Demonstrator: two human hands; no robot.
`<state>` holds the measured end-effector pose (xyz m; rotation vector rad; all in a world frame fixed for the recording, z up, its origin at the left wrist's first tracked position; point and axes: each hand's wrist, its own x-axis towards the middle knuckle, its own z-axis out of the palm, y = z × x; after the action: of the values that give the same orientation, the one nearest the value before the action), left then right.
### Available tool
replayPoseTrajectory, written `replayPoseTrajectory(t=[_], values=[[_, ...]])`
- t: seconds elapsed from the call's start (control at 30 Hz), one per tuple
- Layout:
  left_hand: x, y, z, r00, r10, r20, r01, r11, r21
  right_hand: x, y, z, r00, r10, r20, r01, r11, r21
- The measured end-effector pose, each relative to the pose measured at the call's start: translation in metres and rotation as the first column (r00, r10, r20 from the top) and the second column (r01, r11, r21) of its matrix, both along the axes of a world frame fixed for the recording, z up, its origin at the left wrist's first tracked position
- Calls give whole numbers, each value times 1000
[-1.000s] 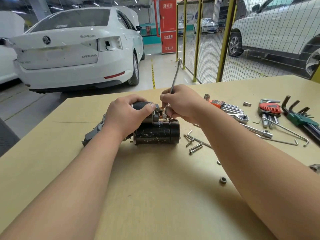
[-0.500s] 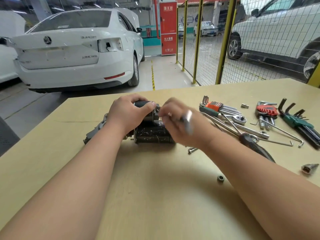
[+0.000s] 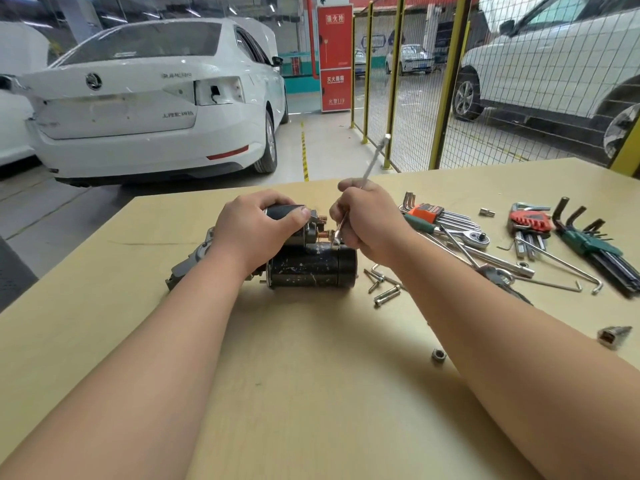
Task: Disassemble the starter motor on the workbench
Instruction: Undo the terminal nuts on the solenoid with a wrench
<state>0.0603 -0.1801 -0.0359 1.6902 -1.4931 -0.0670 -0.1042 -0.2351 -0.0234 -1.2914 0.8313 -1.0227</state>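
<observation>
The starter motor [image 3: 311,268] lies on its side on the wooden workbench [image 3: 311,393], black body toward me and grey nose housing at the left. My left hand [image 3: 256,226] grips the black solenoid on top and holds it down. My right hand [image 3: 367,220] grips a slim silver wrench [image 3: 374,157] whose handle sticks up and away. The wrench's lower end sits at the copper terminal stud [image 3: 325,234] on the solenoid's right end.
Loose bolts [image 3: 384,295] and a small hex key lie just right of the motor. Hex key sets [image 3: 530,220], a ratchet [image 3: 474,237] and long keys spread over the right side. A nut [image 3: 438,355] and a socket [image 3: 613,336] lie nearer me.
My right hand swung down and away from the motor with the wrench, then came back up. The wrench again stands upright on the terminal stud. My left hand stayed on the solenoid.
</observation>
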Motion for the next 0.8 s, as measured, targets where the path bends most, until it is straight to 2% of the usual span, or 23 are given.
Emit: replayPoseTrajectory(t=[0.13, 0.27, 0.4, 0.53, 0.67, 0.8], values=[[-2, 6, 0, 1000, 4, 3, -4, 1000, -23, 6, -3, 7, 990, 50, -129, -55, 998, -37], [-4, 8, -2, 1000, 5, -24, -6, 1000, -26, 6, -4, 8, 927, -62, -370, -19, 977, -211], [-5, 12, -2, 1000, 4, -21, -5, 999, -37, 7, -7, 6, 963, -56, -264, 15, 988, -152], [-7, 14, -2, 1000, 0, -12, 0, 999, -48, 7, -8, 8, 957, -29, -288, -18, 987, -159], [-8, 15, -3, 1000, 5, 8, -4, 998, -68, 9, -7, 11, 924, -24, -382, -57, 978, -201], [-7, 14, -3, 1000, 0, 9, 1, 998, -59, 7, -4, 14, 955, 37, -295, -105, 970, -220]])
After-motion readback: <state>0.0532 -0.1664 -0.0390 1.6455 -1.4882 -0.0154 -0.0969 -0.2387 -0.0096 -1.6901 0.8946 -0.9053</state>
